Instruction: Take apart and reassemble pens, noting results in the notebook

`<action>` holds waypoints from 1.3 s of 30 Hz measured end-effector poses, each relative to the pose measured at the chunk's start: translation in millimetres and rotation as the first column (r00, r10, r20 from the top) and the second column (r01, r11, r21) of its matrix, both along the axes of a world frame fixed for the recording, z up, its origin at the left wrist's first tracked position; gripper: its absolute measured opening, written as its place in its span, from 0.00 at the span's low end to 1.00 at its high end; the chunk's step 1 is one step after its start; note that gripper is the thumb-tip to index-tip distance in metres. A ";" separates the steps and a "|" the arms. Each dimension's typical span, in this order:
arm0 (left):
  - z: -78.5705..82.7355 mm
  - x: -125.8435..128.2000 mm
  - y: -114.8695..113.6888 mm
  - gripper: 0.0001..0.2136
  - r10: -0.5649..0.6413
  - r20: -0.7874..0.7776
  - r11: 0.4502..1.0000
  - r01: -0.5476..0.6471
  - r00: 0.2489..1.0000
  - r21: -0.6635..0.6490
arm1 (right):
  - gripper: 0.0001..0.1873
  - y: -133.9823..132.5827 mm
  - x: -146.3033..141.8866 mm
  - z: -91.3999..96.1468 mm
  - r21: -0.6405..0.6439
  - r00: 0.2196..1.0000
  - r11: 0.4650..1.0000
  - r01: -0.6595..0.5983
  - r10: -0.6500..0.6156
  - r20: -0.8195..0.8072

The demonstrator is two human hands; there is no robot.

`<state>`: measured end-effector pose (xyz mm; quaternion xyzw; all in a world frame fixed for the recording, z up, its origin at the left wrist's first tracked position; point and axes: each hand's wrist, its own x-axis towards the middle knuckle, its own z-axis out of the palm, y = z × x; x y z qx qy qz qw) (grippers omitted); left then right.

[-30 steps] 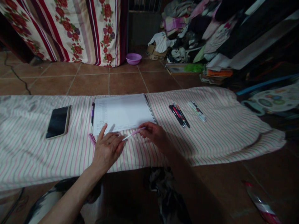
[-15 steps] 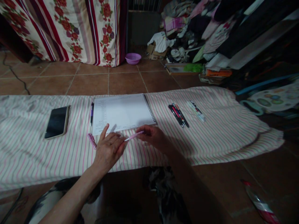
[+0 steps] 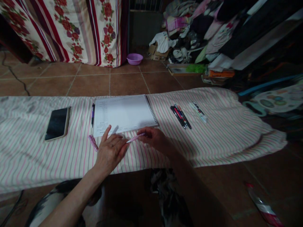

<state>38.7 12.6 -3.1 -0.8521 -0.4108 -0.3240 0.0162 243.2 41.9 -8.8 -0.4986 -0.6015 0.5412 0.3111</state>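
Note:
A slim pink pen part (image 3: 136, 137) with a white tip spans the gap between my hands, just in front of the notebook. My right hand (image 3: 152, 138) is closed around its pink end. The fingertips of my left hand (image 3: 110, 149) pinch at the white tip, the little finger sticking up. Whether the white part is a separate piece cannot be made out. A pink pen cap or barrel piece (image 3: 93, 142) lies on the cloth left of my left hand. Behind both hands rests an open spiral notebook (image 3: 126, 113), with a purple and black pen (image 3: 93, 115) along its left edge.
A striped pink and grey cloth (image 3: 224, 135) covers the low surface. On it lie a phone (image 3: 56, 124) at left, several pens (image 3: 181, 116) and a few white pens (image 3: 199, 112) at right. A bottle (image 3: 262, 205) lies on the floor; a purple basin (image 3: 134, 59) stands behind.

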 end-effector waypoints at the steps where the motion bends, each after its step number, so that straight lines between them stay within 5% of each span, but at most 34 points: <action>1: 0.0 -0.1 0.0 0.06 -0.001 -0.001 1.000 0.001 1.000 -0.002 | 0.14 0.1 0.0 0.4 -0.006 1.000 1.000 0.004 -0.004 0.002; 12: 2.0 -1.6 0.5 0.07 0.003 -0.010 1.000 -0.003 1.000 -0.012 | 0.15 0.8 5.7 1.3 -0.146 0.997 0.988 0.050 -0.057 -0.047; 39: 1.1 -3.4 -1.1 0.05 0.000 -0.010 1.000 0.000 1.000 -0.021 | 0.14 3.9 17.4 1.8 -0.143 0.997 0.989 0.040 -0.049 -0.058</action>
